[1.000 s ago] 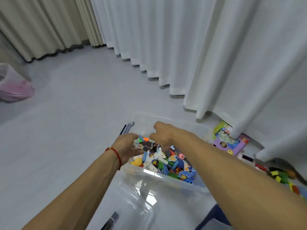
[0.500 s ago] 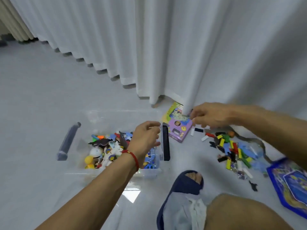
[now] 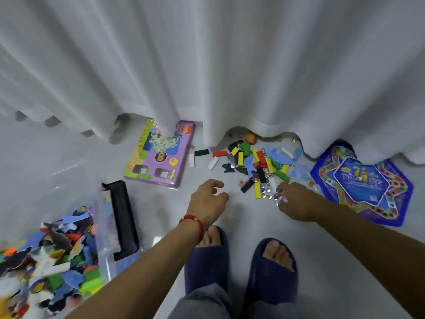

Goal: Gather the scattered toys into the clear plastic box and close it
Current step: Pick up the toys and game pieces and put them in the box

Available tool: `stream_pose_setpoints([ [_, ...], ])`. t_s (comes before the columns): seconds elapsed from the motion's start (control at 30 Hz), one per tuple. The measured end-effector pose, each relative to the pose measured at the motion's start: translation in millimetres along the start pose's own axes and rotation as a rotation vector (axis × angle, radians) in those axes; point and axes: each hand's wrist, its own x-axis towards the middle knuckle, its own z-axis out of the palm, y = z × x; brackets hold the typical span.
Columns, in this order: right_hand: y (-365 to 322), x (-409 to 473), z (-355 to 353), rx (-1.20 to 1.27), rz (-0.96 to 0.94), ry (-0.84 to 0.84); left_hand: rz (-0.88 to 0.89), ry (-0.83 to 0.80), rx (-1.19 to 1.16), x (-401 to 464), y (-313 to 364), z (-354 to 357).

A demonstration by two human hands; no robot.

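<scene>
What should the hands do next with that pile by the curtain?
Probably close the right hand on the glass beads and blocks under its fingers. The scattered pile lies on the floor by the curtain, while the clear plastic box stands open with room. The left hand hovers empty nearby.

A: Clear plastic box (image 3: 101, 229) is cut off by the left and bottom edges; its contents are blurred, single toys not told apart.

B: Noted. Curtain (image 3: 207, 65) hem covers the far part of the scattered blocks (image 3: 255, 162) and the top of the blue star-shaped board (image 3: 361, 180).

A: Purple game box (image 3: 158, 155): its upper middle is overlapped by a curtain fold; print too small to be read.

B: Right hand (image 3: 296, 201): fingertips are blurred among the glass beads (image 3: 266, 194); whether anything is pinched cannot be told.
</scene>
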Motion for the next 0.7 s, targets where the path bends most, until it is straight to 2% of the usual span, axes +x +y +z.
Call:
stream_pose_setpoints([
  [0.13, 19.5, 36.3, 39.1, 0.095, -0.007, 0.265, 0.072, -0.042, 0.200, 47.4, -6.8, 30.4],
  [0.27, 23.4, 84.6, 37.8, 0.229, -0.078, 0.536, 0.262, 0.022, 0.390, 98.1, -0.2, 38.9],
  [0.4, 39.1, 131.9, 12.8, 0.388, -0.014, 0.737, 0.455, 0.136, 0.499, 151.1, 14.1, 36.2],
  [0.57, 62.0, 161.8, -16.2, 0.412, 0.134, 0.967, 0.683, 0.266, 0.718, 191.2, 32.7, 43.8],
  [0.63, 76.7, 166.3, -24.7, 0.504, 0.171, 1.070, 0.684, 0.313, 0.780, 203.3, 36.2, 44.8],
  [0.7, 92.6, 166.8, -29.6, 0.541, 0.155, 1.101, 0.667, 0.338, 0.859, 213.6, 40.1, 42.6],
])
